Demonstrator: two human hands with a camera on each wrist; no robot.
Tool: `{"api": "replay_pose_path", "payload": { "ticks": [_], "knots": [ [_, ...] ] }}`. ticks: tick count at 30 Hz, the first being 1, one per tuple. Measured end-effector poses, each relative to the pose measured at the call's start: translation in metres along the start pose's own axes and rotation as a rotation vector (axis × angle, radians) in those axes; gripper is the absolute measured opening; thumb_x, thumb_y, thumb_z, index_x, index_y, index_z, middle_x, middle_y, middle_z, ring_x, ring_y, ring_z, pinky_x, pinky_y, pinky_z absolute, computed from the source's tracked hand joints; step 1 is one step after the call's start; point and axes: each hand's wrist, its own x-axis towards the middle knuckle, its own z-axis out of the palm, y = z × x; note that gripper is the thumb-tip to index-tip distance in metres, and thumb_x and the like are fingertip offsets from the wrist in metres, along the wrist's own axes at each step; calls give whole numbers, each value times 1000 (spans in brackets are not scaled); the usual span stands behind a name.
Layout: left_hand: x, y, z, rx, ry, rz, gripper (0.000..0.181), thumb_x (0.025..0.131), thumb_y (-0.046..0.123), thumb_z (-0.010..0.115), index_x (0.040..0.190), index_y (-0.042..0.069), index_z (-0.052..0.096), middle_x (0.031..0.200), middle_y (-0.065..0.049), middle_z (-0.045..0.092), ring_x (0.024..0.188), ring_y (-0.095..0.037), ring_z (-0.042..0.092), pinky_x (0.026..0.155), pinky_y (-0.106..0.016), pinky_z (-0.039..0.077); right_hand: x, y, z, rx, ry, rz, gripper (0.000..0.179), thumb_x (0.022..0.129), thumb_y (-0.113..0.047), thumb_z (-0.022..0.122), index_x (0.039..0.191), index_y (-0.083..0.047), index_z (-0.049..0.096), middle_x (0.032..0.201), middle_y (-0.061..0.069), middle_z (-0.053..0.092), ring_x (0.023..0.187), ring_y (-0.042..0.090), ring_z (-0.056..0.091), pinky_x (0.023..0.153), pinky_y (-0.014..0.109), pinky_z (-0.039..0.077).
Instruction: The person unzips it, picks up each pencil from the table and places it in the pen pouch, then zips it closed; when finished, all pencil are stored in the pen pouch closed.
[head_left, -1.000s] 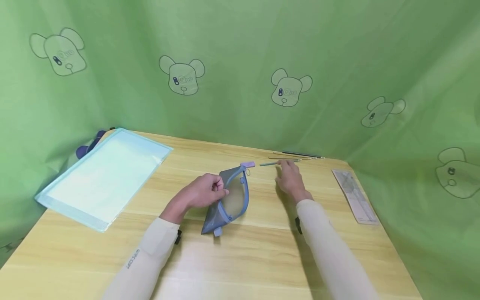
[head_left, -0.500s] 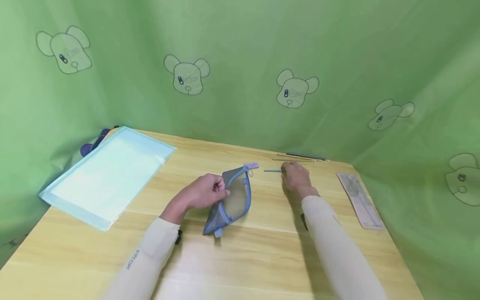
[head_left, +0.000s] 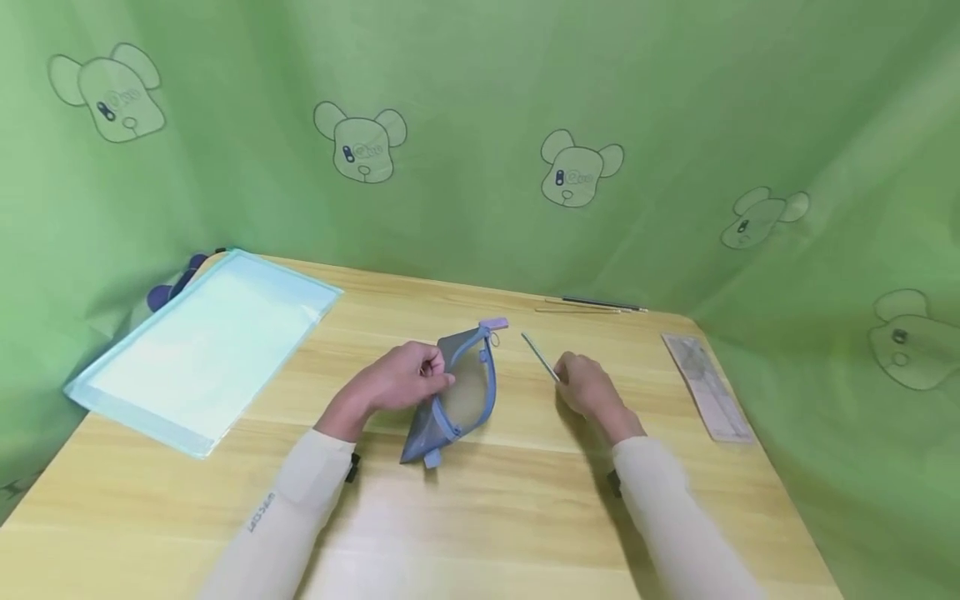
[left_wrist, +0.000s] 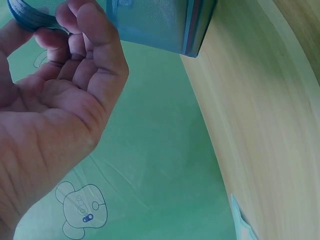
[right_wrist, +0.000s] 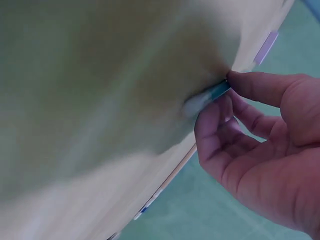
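Note:
My left hand pinches the near-left edge of a blue-grey mesh zip pouch, whose mouth gapes toward the right. In the left wrist view the mesh pouch shows at the top, with the curled fingers at its rim. Thumb and fingers of my right hand pinch a thin teal pencil near one end, its other end pointing up and left toward the pouch. The right wrist view shows the teal pencil with a whitish tip between thumb and fingers.
A small purple block lies behind the pouch. Several thin pencils lie at the table's back edge. A clear flat packet is at the right edge. A light-blue zip folder covers the left side. A green curtain surrounds the table.
The right hand has lifted the pencil from near the back edge and drawn it toward the person, turning it to slant. The left hand stays on the pouch.

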Motion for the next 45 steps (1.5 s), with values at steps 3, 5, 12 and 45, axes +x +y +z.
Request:
{"api": "replay_pose_path", "payload": {
  "ticks": [3,5,12,45],
  "knots": [
    [0,-1,-1,-7,-3,1,24,104,17,69,84,11,59,80,0,59,71,-14,53,64,-24,46,-14,-10,9,49,-14,16,17,104,-4,64,120,1,63,105,16,71,74,23,66,64,31,58],
    [-1,-2,-1,-12,-3,4,24,105,17,69,83,11,58,80,0,59,71,-14,54,64,-25,46,-21,-16,14,61,-23,4,18,104,-4,64,120,2,63,100,14,71,68,19,63,59,27,55],
    [-1,-2,-2,-28,-4,4,25,105,17,68,83,11,58,80,0,58,72,-14,56,65,-25,47,-39,-34,23,90,-16,-13,21,96,-3,72,116,-1,63,91,9,68,74,20,63,67,31,56],
    [1,6,6,-40,-70,22,24,105,15,68,84,11,56,76,1,57,66,-11,54,62,-24,49,-58,-101,-18,653,-343,-171,33,91,3,64,123,6,55,79,3,60,66,15,58,64,26,54]
  ]
}}
